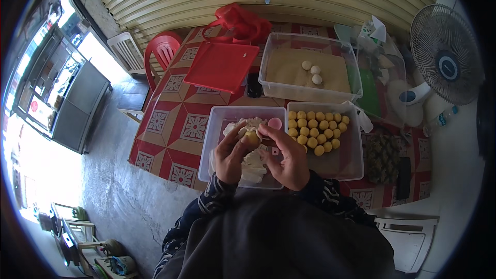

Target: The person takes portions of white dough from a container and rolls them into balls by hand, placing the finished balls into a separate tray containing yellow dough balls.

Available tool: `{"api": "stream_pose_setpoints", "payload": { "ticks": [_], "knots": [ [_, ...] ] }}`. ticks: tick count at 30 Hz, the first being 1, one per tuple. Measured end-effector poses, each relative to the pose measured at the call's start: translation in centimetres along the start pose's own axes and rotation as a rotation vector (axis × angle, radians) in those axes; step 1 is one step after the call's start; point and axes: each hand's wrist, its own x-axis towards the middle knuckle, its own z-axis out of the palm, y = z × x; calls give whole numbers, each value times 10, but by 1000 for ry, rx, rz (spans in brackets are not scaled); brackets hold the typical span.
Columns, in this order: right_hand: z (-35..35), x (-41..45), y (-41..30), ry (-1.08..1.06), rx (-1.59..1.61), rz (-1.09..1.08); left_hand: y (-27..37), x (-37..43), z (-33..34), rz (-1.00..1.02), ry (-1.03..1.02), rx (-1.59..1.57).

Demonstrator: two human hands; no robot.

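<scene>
My left hand (pixel 228 159) holds a yellow ball (pixel 253 138) with white dough partly around it. My right hand (pixel 290 159) has its fingertips on the right edge of that dough, its thumb lower and apart from the ball. Both hands are over a translucent plastic tub (pixel 205 162). Inside it lie loose lumps of white dough (pixel 254 162), partly hidden by my hands, and a small pink cup (pixel 274 123). Beside it on the right, a second plastic tub (pixel 343 168) carries several yellow balls (pixel 321 138) in rows.
Behind stands a larger clear tub (pixel 310 95) of tan powdery material (pixel 285 68), with three white balls (pixel 316 70) on it. A red tray (pixel 221 66), red bag (pixel 242 23), black object (pixel 254 85), electric fan (pixel 445 58) and plastic bottle (pixel 441 119) surround the tubs on the patterned tablecloth (pixel 195 127).
</scene>
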Motion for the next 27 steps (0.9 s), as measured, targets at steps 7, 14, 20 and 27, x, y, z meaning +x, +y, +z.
{"api": "stream_pose_setpoints", "payload": {
  "ticks": [7,14,20,27],
  "knots": [
    [-4,-8,22,-2,119,9,-8,-5,-5,-237,-75,-248],
    [-5,-7,19,-44,51,-58,-6,-10,-2,-198,-63,-33],
    [-18,-6,35,-306,376,215,6,-15,-5,-122,-268,43],
    [-13,-6,20,-223,107,-31,8,-16,-7,-156,-206,65]
  ]
}}
